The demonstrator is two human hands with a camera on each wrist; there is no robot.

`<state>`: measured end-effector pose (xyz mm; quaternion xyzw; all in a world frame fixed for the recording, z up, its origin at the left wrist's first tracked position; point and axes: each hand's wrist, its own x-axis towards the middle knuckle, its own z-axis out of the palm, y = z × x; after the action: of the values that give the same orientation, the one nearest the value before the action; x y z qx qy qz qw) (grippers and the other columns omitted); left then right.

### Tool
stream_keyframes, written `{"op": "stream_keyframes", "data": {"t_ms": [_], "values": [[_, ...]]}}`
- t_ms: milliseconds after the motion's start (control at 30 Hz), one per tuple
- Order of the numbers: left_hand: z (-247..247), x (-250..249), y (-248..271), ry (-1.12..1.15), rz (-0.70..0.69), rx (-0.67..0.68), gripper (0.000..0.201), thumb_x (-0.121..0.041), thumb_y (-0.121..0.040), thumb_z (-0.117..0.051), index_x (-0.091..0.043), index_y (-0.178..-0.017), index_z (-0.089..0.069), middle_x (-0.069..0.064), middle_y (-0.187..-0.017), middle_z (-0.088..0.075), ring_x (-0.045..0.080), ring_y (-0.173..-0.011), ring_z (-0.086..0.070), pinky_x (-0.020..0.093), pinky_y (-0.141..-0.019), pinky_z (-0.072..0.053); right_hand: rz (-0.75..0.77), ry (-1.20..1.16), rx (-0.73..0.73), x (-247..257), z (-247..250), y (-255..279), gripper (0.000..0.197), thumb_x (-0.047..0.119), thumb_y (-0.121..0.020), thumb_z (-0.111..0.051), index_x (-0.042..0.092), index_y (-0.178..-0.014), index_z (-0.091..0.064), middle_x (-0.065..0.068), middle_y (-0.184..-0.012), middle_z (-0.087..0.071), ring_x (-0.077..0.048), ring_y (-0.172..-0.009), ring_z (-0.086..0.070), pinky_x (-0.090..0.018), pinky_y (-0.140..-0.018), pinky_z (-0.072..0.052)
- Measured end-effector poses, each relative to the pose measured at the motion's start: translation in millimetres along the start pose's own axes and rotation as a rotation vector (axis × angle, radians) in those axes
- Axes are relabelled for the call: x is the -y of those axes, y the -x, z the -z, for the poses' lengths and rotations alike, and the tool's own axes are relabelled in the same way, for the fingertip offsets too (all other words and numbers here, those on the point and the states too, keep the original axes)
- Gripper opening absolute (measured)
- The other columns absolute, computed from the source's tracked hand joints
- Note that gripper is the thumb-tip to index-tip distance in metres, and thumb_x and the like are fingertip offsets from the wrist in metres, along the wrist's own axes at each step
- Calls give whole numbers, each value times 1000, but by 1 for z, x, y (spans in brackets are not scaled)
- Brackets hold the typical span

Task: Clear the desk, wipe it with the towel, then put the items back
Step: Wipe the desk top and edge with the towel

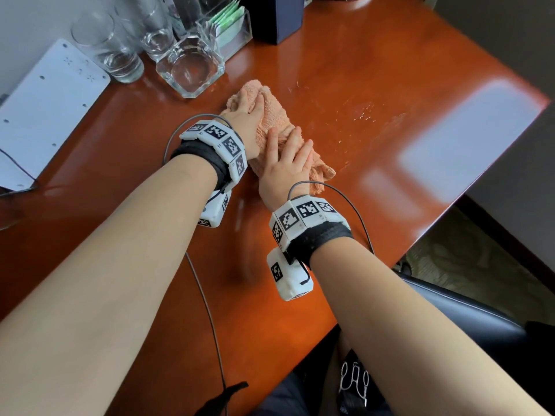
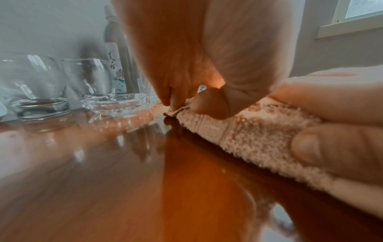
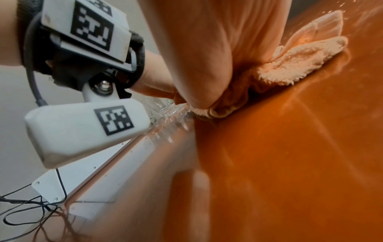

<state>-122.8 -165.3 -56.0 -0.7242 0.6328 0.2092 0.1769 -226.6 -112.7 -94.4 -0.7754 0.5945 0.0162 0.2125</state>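
Observation:
A peach terry towel [image 1: 271, 120] lies bunched on the glossy red-brown desk [image 1: 390, 70], near its middle. My left hand [image 1: 249, 100] is on the towel's far end. In the left wrist view the left hand [image 2: 186, 104] bends its fingertips down over the hem of the towel [image 2: 248, 131], with the thumb on top. My right hand [image 1: 297, 145] lies with straight, spread fingers pressing the near end. In the right wrist view my right hand [image 3: 207, 49] bears down on the towel [image 3: 300, 57], and its fingertips are hidden.
At the back left stand two drinking glasses [image 1: 102, 49] [image 1: 156, 31], a square glass ashtray [image 1: 192, 64], a clear holder of green sachets [image 1: 231, 22], a bottle [image 2: 113, 49] and a dark box [image 1: 276, 16]. A white panel [image 1: 45, 106] lies far left. Wet specks [image 1: 363, 112] lie right of the towel.

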Motion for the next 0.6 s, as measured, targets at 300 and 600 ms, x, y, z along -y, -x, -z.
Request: {"op": "stream_keyframes", "data": {"t_ms": [300, 600], "values": [[2, -13, -3, -28, -2, 16, 89, -10, -88, -52, -18, -150, 11, 15, -156, 17, 33, -146, 0, 42, -112, -26, -9, -11, -14, -14, 1, -2, 57, 17, -100, -22, 16, -151, 3, -23, -155, 7, -47, -141, 0, -48, -116, -6], [3, -31, -8, -37, -1, 12, 90, -9, -88, -53, -18, -150, 12, 15, -156, 17, 33, -146, 0, 42, -111, -28, -29, 46, -55, -34, 3, -5, 56, 18, -99, -24, 17, -151, -2, -23, -155, 1, -47, -141, -5, -47, -116, -10]]}}
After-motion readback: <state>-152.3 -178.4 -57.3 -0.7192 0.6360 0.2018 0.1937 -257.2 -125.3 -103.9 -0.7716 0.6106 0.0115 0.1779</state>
